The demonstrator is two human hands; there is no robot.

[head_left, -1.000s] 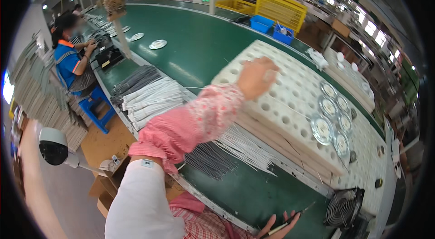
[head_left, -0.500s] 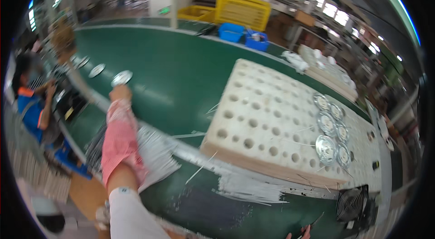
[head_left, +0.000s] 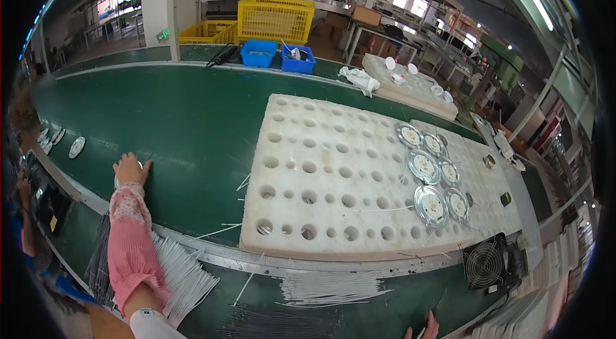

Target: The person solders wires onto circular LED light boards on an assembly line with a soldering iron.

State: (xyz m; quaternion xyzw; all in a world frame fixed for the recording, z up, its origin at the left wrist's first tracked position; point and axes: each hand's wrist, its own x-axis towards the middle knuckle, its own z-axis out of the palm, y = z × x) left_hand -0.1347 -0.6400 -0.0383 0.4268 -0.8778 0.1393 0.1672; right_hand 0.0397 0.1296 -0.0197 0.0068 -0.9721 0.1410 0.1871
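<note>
My left hand (head_left: 131, 171), in a pink sleeve, reaches onto the green belt (head_left: 186, 127), its fingers curled over a silver disc mostly hidden under it. My right hand (head_left: 425, 327), cut off at the lower edge, grips a thin pointed tool (head_left: 437, 304). Several silver discs (head_left: 424, 165) rest on a white foam block (head_left: 327, 210) full of round holes, with thin wires around them. More discs (head_left: 77, 147) lie on the belt to the left. Bundles of white wires (head_left: 179, 275) and dark wires (head_left: 276, 323) lie along the near strip.
A person's arm (head_left: 25, 194) is at the far left. Beyond the belt stand yellow crates (head_left: 274, 21), two blue bins (head_left: 258, 53) and another foam block (head_left: 410, 95) with white parts. A black fan (head_left: 481, 262) sits at the right near the foam.
My left hand has moved from above the foam block leftward onto a disc on the belt. The view has swung, so the co-worker has moved toward the left edge.
</note>
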